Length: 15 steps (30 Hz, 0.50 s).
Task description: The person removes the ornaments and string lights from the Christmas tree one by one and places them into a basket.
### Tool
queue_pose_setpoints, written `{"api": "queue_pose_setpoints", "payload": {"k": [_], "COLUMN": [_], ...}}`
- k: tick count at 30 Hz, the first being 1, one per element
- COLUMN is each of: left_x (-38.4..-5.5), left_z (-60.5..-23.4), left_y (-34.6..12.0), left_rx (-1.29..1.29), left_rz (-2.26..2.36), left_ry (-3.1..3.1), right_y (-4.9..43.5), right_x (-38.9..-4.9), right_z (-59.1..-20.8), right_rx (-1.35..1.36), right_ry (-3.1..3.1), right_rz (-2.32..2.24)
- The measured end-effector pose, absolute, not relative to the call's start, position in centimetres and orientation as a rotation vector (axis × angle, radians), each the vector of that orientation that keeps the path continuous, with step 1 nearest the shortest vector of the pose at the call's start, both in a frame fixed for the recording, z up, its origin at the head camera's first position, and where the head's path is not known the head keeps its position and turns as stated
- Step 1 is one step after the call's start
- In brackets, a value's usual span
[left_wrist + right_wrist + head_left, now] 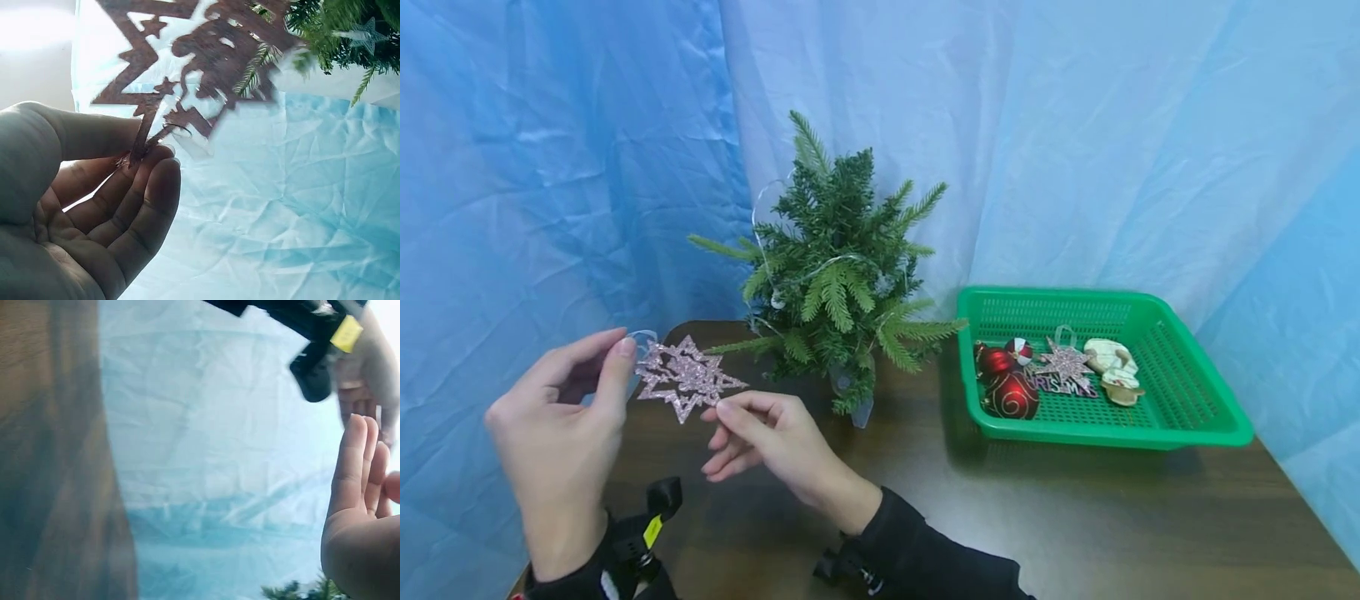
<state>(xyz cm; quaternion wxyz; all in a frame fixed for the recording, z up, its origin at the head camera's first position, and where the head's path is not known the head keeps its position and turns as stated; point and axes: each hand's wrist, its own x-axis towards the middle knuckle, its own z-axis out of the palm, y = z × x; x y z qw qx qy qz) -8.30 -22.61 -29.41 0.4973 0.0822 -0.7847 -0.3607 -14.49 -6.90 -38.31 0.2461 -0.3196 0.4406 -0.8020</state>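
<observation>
A glittery pink star-shaped ornament (688, 377) with a cut-out pattern is held up left of the small artificial Christmas tree (842, 267). My left hand (561, 417) pinches its left end, beside a pale ribbon loop (643, 337). Seen in the left wrist view, thumb and fingertips grip one point of the star (219, 62). The thumb and index finger of my right hand (782, 442) pinch the star's lower right edge, the other fingers loosely extended below. The right wrist view shows the right hand (362, 506) only partly, its hold on the ornament hidden.
A green plastic basket (1097, 439) stands at the right on the brown table (1075, 517). Inside lie red baubles (1011, 396), another pink star (1066, 360), a lettered ornament (1071, 385) and a cream-coloured ornament (1112, 362). A string of lights winds round the tree. Blue cloth (1075, 125) hangs behind.
</observation>
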Motion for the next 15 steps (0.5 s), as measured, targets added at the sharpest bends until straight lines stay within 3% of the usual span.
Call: {"api": "queue_pose_setpoints", "payload": {"k": [15], "left_x": [-8.4], "left_z": [-28.3], "left_y": [-18.4], "left_rx": [-0.128], "left_rz": [-0.988], "left_ry": [-1.796], "right_y": [-0.5], "right_x": [-15.7], "right_z": [-34.8], "right_rx": [-1.04], "right_ry": [1.433], "right_rz": [-2.089]}}
